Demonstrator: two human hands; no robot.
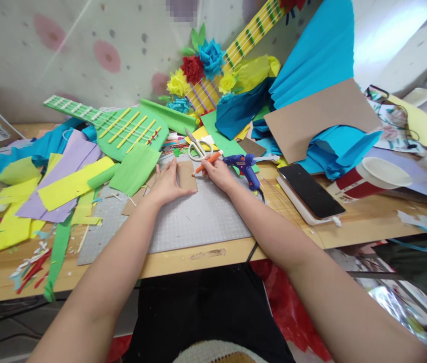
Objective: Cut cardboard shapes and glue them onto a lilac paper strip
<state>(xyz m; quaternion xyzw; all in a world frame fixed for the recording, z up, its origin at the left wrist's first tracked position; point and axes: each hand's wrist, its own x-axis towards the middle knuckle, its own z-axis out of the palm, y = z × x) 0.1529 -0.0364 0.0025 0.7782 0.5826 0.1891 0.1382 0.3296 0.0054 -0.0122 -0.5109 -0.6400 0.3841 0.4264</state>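
Black clothing (209, 312) fills the bottom of the view, and bare forearms (118, 262) reach past it over a wooden surface (183, 260). On a grey gridded mat (206, 217) lies a small piece of cardboard (187, 176), plain brown, flat and roughly rectangular, its left side partly covered. The left hand (165, 186) is spread there, thumb stretched along the near edge. The right hand (218, 172) pinches a slim orange pen-like tool (210, 158), its dark tip at the cardboard's right edge; I cannot tell whether it touches. Just beyond are white-handled scissors (200, 148) and, to the right, a blue glue gun (249, 171). Farther back are a green guitar shape (134, 131) with yellow strips and a yellow guitar shape (249, 43) beside paper flowers (193, 69).
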